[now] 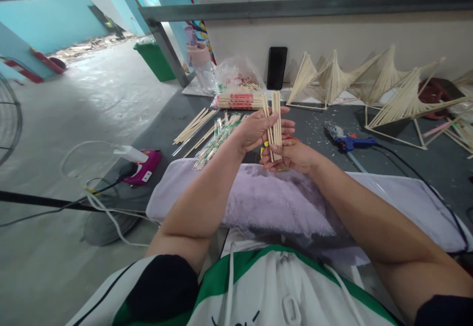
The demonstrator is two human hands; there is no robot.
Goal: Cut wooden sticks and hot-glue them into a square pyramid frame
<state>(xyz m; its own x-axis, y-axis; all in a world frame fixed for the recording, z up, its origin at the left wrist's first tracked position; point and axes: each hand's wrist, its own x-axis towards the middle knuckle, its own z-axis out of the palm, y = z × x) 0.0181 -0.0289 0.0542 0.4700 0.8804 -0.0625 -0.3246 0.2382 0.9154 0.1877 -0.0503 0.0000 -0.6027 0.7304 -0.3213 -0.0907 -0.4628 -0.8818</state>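
Both my hands grip one bundle of wooden chopsticks (276, 124), held nearly upright above the front of the desk. Around the upper part of the sticks my left hand (258, 128) is closed, with its thumb across them. Lower down, my right hand (295, 156) holds the bottom ends between thumb and fingers. Something yellow and red, partly hidden, lies behind my right hand; I cannot make out all of it. Left of my hands are wrapped chopsticks (218, 141) in clear, green-printed sleeves and loose chopsticks (194, 125).
Chopstick lattice models (336, 82) line the back right, with a blue glue gun (353, 142) before them. A phone (277, 68) leans on the wall near a bagged chopstick pack (240, 101) and a bottle (201, 65). A pink power socket (143, 168) sits left; a lilac cloth (277, 200) covers the front edge.
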